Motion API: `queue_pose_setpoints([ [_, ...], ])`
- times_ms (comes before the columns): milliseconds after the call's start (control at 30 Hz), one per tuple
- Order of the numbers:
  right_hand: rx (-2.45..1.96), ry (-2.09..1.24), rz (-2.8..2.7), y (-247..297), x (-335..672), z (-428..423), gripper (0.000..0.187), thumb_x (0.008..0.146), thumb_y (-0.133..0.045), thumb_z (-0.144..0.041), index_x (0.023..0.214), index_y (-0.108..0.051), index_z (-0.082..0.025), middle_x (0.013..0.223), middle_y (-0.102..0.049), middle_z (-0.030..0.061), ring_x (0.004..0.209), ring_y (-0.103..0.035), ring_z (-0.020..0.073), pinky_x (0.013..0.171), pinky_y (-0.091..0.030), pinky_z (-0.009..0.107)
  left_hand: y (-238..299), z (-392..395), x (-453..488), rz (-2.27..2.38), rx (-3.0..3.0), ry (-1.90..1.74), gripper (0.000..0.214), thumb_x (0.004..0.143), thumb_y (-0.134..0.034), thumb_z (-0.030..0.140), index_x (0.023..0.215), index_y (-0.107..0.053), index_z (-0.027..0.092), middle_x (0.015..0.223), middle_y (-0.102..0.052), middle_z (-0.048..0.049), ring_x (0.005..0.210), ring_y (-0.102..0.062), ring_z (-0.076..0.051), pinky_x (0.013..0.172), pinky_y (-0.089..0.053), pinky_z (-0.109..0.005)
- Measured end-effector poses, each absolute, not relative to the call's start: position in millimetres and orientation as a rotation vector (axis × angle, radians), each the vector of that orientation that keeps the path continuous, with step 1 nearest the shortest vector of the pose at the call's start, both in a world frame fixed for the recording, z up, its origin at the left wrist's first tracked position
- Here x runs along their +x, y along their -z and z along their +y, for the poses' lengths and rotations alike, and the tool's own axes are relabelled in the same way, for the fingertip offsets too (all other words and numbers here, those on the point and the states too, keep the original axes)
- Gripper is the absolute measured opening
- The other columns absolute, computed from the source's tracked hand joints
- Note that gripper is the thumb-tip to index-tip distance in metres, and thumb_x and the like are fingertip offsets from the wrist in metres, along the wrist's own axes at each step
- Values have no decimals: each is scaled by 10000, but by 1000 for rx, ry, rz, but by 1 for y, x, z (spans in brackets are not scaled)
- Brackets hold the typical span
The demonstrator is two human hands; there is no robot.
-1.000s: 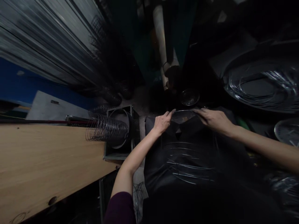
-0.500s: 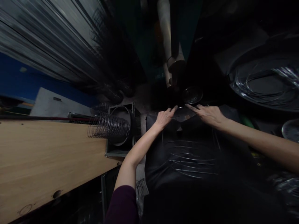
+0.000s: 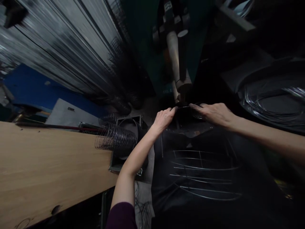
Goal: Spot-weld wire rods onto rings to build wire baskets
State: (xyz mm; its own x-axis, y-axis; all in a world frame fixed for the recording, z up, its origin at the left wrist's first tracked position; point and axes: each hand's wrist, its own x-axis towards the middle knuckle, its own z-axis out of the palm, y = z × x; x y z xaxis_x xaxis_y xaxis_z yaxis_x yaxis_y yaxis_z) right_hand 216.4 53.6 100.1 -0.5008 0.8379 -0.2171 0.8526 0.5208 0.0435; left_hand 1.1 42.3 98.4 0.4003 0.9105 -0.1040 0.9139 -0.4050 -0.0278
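My left hand (image 3: 163,119) and my right hand (image 3: 213,113) reach forward side by side over a dark work surface (image 3: 205,149). Their fingertips pinch the two ends of a thin curved wire piece (image 3: 183,108) just below a dark machine head (image 3: 181,86). Both hands have fingers bent and closed on it. Nearer to me, a curved wire grid (image 3: 202,175) lies on the dark surface.
A wooden table (image 3: 47,171) runs along the left, with a stack of wire rings (image 3: 114,136) beside a square metal frame (image 3: 126,140). Bundles of metal rods (image 3: 59,47) fill the upper left. Coiled wire (image 3: 274,101) lies in a round tray at right.
Both hands have moved forward and up towards the machine head, still holding the wire piece. The view has tilted, showing more of the wire grid.
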Motion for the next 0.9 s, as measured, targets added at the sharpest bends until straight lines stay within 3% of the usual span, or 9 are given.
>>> queue_pose_setpoints([
  [533, 1457, 148, 2603, -113, 215, 74, 532, 949, -252, -150, 1469, -360, -178, 1063, -658, 148, 827, -636, 281, 556, -298, 321, -113, 61, 3, 1732, 2534, 96, 357, 949, -366, 147, 1242, -544, 249, 1053, -683, -54, 921, -648, -190, 749, -453, -270],
  [667, 1472, 164, 2620, -107, 217, 77, 525, 942, -277, -178, 1455, -374, -227, 1081, -666, 126, 825, -636, 273, 557, -318, 309, -111, 62, 3, 1703, 2498, 28, 320, 980, -340, 226, 1198, -575, 236, 1048, -693, -71, 936, -653, -198, 753, -449, -269],
  [900, 1533, 233, 2670, -105, 217, 81, 420, 936, -314, -251, 1298, -526, -234, 1029, -678, 103, 799, -639, 255, 575, -354, 294, -113, 63, 0, 1738, 2459, 12, 295, 977, -358, 242, 1112, -617, 196, 1008, -702, -104, 945, -659, -209, 779, -454, -272],
])
